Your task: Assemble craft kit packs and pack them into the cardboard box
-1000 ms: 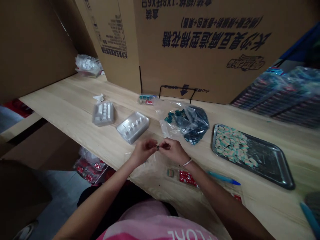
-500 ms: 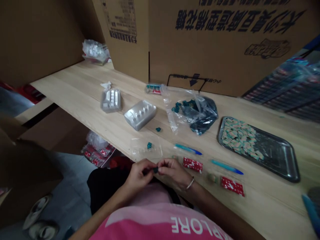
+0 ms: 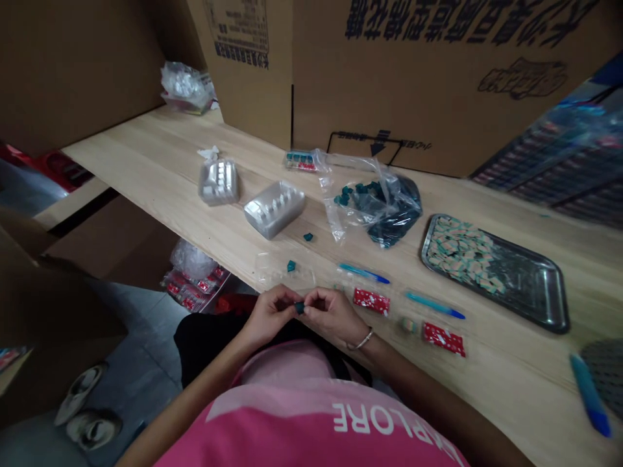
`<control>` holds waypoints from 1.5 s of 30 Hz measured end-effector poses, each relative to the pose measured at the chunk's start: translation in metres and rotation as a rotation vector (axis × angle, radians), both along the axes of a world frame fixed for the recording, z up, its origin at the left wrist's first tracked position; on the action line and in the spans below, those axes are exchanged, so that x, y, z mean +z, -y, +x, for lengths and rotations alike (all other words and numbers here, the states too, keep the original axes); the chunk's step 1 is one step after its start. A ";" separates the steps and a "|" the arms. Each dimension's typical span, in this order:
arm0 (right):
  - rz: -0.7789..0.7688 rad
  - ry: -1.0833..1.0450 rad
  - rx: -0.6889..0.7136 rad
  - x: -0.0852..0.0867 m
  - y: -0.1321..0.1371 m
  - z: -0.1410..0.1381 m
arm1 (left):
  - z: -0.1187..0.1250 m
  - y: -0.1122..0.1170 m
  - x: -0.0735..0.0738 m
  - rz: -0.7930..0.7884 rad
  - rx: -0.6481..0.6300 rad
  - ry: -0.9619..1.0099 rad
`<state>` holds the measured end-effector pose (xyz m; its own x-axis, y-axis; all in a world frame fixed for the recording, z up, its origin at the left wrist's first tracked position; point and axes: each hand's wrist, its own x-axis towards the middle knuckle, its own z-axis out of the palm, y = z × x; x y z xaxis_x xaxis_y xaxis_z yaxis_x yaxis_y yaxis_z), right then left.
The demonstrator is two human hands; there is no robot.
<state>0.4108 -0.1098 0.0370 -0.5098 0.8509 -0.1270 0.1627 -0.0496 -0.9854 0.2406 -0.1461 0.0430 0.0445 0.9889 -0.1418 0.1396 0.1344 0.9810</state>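
Between the fingertips of my left hand (image 3: pixel 270 314) and my right hand (image 3: pixel 335 315) is a small dark teal piece (image 3: pixel 300 308). Both hands are closed in a pinch on it, close to the table's front edge. Just beyond them lies a clear plastic tray (image 3: pixel 272 269) with a similar teal piece (image 3: pixel 291 266) in it. Another teal piece (image 3: pixel 308 237) rests on the table farther back. To the right of my right hand are red spotted packets (image 3: pixel 371 301) and blue pens (image 3: pixel 365 273) in clear trays.
Stacked clear trays (image 3: pixel 275 209) stand at the left of the table. A plastic bag (image 3: pixel 394 214) holds more teal pieces. On the right, a metal tray (image 3: pixel 528 279) carries many small pale-green bits. Large cardboard boxes (image 3: pixel 389 97) wall off the back.
The view has tilted, so the table things sit slightly higher in the picture. Both hands stay together on the teal piece, which now shows more clearly between the fingertips.
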 end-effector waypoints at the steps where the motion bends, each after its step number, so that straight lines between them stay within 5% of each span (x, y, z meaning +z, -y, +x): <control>1: 0.163 0.087 -0.001 0.001 -0.009 0.001 | -0.004 -0.006 0.001 0.072 -0.004 -0.099; 4: 0.598 0.368 0.052 0.001 -0.041 -0.001 | -0.016 -0.027 0.000 0.237 0.035 -0.386; 7: 0.753 0.563 0.231 0.000 -0.066 -0.009 | -0.022 -0.048 -0.008 0.247 0.017 -0.556; 12: 0.802 0.644 0.307 -0.003 -0.074 -0.014 | -0.018 -0.065 -0.019 0.213 -0.087 -0.811; 22: 0.708 0.545 0.266 -0.015 -0.067 0.003 | -0.012 -0.080 -0.008 0.152 -0.225 -0.988; 31: 0.646 0.425 0.077 -0.008 -0.083 -0.019 | -0.023 -0.097 -0.026 0.049 -0.042 -0.491; 36: 0.267 0.118 0.132 -0.003 -0.097 -0.032 | -0.029 -0.089 -0.004 -0.042 0.066 0.144; 41: -0.242 -0.334 0.183 0.007 -0.093 -0.027 | -0.027 -0.078 0.019 -0.163 0.072 0.509; 45: -0.292 -0.378 0.132 0.016 -0.079 -0.027 | -0.019 -0.069 0.024 -0.189 0.078 0.598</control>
<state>0.3842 -0.0304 0.0529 -0.6671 0.7325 -0.1356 -0.1800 -0.3352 -0.9248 0.2216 -0.0766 0.0670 0.0986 0.9527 -0.2875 -0.4432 0.3008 0.8445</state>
